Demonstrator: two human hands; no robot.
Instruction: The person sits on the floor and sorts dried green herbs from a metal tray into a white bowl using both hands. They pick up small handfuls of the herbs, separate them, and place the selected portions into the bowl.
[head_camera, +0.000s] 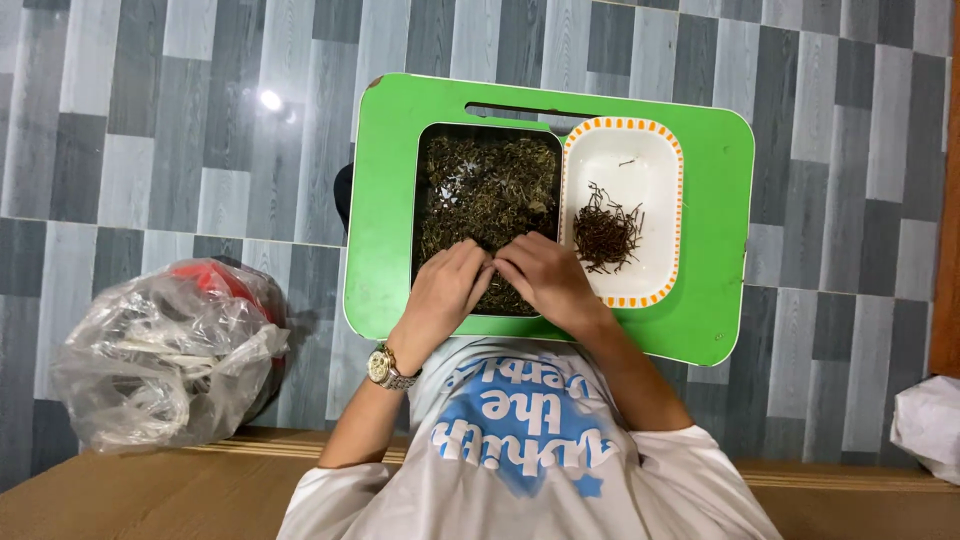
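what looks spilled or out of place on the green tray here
Nothing is spilled. The dried leaves stay inside the dark tray, and the brown stems sit piled in the white dish. Only one stray stem lies apart near the dish's far end. Both sit squarely on the green table.

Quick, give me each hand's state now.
Left hand: fingers curled over the dried leaves; grip cannot be told.
Right hand: the same.

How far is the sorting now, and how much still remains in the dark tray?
Done: a small heap of dark stems lies in the white dish. In hand: left hand and right hand pick together at the dark tray's near edge. Left: the tray is nearly full of dried leaves.
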